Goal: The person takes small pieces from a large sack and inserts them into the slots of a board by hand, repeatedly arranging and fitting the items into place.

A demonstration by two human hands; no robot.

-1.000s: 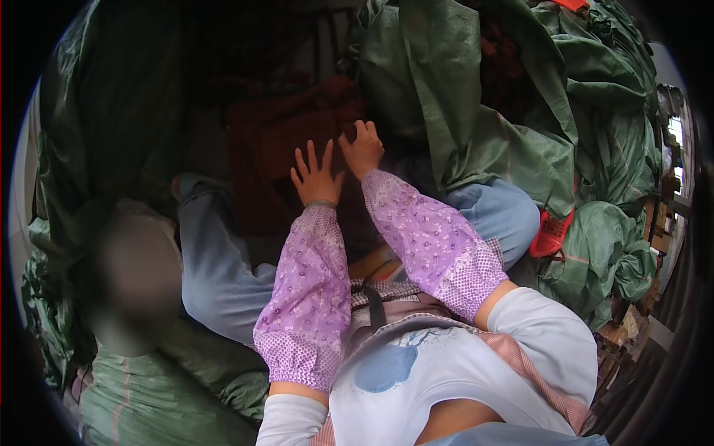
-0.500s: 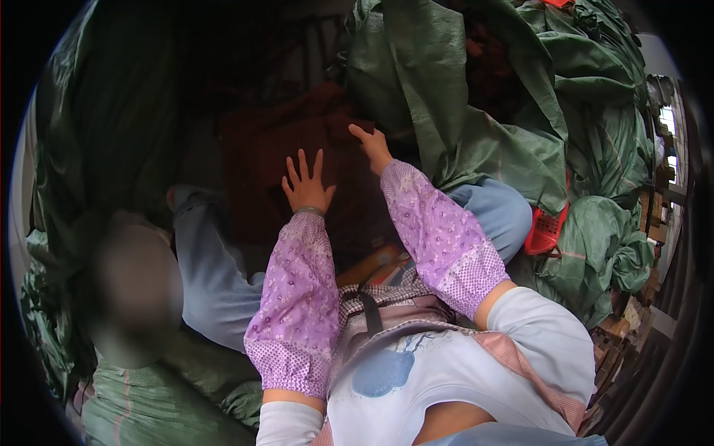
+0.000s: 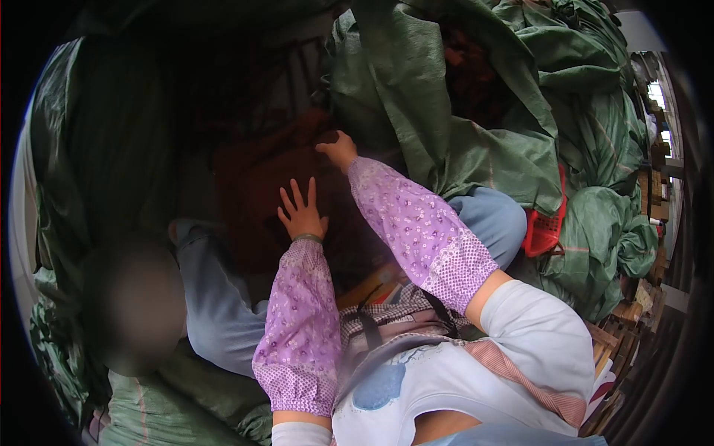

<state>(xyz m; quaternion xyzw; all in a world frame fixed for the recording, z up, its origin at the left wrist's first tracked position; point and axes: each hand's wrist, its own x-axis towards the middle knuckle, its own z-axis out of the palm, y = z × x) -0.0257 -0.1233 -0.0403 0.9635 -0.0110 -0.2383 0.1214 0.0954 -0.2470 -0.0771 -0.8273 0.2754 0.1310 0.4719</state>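
Note:
A dark red cloth (image 3: 256, 182) is spread in the shade in front of me, its far edges lost in darkness. My left hand (image 3: 303, 217) rests flat on it with the fingers spread. At the cloth's upper right part, my right hand (image 3: 341, 152) has its thumb and fingers curled round a dark fold. Purple flowered sleeve covers run up both forearms.
A large green woven sack (image 3: 405, 82) with dark reddish contents hangs open at the upper right. A red plastic basket (image 3: 544, 229) stands beside my right knee. More green sacks (image 3: 595, 230) crowd both sides. A blurred round patch (image 3: 137, 297) is at left.
My right hand has moved left over the cloth, and its fingers have closed in. My left hand has slid a little towards me, still spread.

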